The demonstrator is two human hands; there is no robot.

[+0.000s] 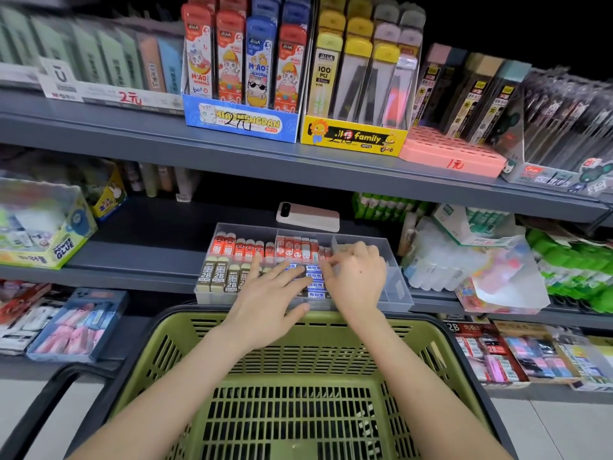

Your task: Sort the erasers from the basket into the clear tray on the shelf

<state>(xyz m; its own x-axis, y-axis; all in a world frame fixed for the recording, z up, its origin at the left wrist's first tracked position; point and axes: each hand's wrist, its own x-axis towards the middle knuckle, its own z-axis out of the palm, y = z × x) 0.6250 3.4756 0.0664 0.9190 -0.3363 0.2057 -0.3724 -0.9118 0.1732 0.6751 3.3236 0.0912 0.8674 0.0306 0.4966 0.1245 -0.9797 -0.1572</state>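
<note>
Basket looks empty, so you're tidying: left hand spread flat on the erasers, right hand pinching one. Next, seat it in the clear tray.

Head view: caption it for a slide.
Left hand and right hand reach into the clear tray of erasers, beyond the green basket.

green basket, red, blue erasers

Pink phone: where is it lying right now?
In the head view, the pink phone lies flat on the middle shelf, just behind the clear tray, left of the green glue sticks.
</note>
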